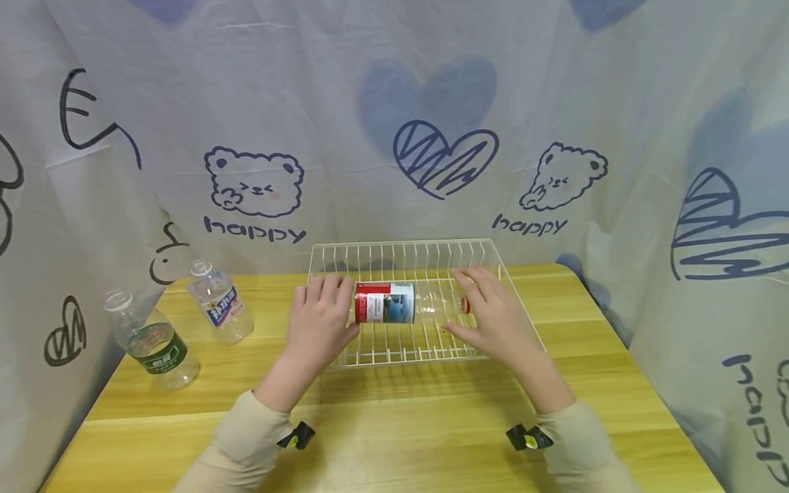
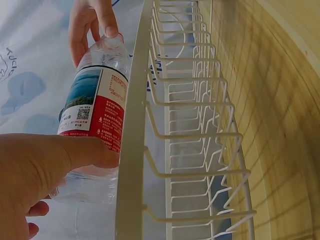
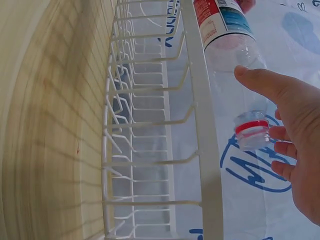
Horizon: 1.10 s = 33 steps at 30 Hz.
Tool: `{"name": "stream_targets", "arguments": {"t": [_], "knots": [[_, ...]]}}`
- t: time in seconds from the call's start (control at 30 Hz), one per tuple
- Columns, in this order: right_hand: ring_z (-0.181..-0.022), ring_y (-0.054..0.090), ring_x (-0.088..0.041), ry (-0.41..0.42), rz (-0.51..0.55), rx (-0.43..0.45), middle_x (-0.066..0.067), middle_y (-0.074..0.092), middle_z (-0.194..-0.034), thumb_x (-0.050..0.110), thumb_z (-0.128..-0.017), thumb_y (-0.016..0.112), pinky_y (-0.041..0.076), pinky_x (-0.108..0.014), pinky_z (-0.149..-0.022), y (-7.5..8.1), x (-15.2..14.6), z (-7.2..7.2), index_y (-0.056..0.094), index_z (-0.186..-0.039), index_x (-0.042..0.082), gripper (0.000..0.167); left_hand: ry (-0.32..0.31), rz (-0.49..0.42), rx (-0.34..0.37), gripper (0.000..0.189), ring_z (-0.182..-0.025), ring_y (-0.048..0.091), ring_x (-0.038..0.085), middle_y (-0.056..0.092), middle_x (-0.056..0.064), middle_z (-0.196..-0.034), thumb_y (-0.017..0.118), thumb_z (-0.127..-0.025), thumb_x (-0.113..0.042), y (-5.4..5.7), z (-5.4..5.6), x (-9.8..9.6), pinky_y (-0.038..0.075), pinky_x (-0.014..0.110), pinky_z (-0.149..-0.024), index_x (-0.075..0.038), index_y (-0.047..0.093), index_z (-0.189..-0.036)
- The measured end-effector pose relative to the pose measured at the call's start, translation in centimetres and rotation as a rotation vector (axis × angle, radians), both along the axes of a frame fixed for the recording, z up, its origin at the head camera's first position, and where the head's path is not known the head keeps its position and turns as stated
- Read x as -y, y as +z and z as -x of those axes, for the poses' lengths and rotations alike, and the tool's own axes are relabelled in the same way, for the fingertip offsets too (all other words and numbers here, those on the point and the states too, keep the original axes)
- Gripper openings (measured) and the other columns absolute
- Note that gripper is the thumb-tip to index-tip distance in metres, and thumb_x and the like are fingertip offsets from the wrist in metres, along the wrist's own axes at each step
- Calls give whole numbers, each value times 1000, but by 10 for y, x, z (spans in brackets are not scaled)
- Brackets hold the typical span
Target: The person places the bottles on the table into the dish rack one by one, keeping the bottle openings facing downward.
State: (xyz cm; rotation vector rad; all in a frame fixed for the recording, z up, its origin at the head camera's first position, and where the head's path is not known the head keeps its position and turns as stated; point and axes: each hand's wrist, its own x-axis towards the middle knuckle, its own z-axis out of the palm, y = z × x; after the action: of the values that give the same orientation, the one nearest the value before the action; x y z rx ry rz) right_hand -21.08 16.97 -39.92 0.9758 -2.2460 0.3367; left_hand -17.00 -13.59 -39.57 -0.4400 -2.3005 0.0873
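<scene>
1. Surrounding your work, the white curtain (image 1: 345, 171) hangs behind and at both sides, printed with hearts, bears and the word "happy".
2. Your desk (image 1: 394, 424) is yellow wood grain, lit brightly enough that the bars' shadows show on it.
3. Near the desk's far edge sits the white wire rack (image 2: 135, 125), its rim raised off the wood.
4. You have the red-labelled bottle (image 1: 385, 303) lying sideways above the rack, base to your left and neck to your right; whether it touches the wires, you can't tell. The step in hand looks like positioning it over the rack; the next move probably calls for keeping it level and clear of the rim.
5. At the left, the green-labelled bottle (image 1: 159, 349) and the blue-labelled bottle (image 1: 222, 305) stand upright, well apart from your hands.
6. Your left hand (image 1: 322, 311) grips the base end, thumb across the side. Your right hand (image 1: 493, 311) spreads loosely about the neck end, fingers not closed; how firmly it touches, you can't tell.
7. Around the neck runs a red ring (image 3: 251, 126).
</scene>
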Motion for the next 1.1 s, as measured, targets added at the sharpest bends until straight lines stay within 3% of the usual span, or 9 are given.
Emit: {"name": "stream_targets", "arguments": {"t": [0.33,0.5,0.7,0.9,1.1], "knots": [[-117,53,-33,15,13,50,-18,57,-127,42,-68,83,42,-46,-105,-9,1,0,51,-135,-2,86,-31,-28,-47,74,-95,49,27,58,9,-109,90,-57,-36,-4,0,-1,36,37,-73,-7,56,-115],[-104,55,-26,74,37,35,-15,61,-119,44,-71,79,48,-42,-95,-14,-1,3,56,-130,-1,77,-46,-33,-71,74,-96,49,27,58,9,-110,90,-57,-36,-5,0,1,37,37,-75,-8,56,-116],[-105,58,-28,123,67,1,-13,64,-114,48,-74,75,48,-41,-96,-17,-1,5,59,-124,-1,71,-73,-51,-86,75,-97,49,27,58,10,-111,92,-56,-36,-6,0,2,37,38,-77,-8,57,-116],[-105,60,-29,115,81,-16,-14,66,-112,47,-73,77,49,-42,-97,-19,0,4,61,-121,-1,70,-77,-75,-58,78,-104,48,28,56,11,-118,91,-61,-35,-7,0,2,37,39,-80,-7,55,-124],[-106,60,-31,54,130,-15,-17,66,-111,43,-69,80,49,-45,-97,-23,1,1,63,-119,-1,69,-101,-140,-35,80,-109,45,31,54,14,-122,88,-67,-39,-4,-2,0,35,42,-83,-9,52,-132]]}}
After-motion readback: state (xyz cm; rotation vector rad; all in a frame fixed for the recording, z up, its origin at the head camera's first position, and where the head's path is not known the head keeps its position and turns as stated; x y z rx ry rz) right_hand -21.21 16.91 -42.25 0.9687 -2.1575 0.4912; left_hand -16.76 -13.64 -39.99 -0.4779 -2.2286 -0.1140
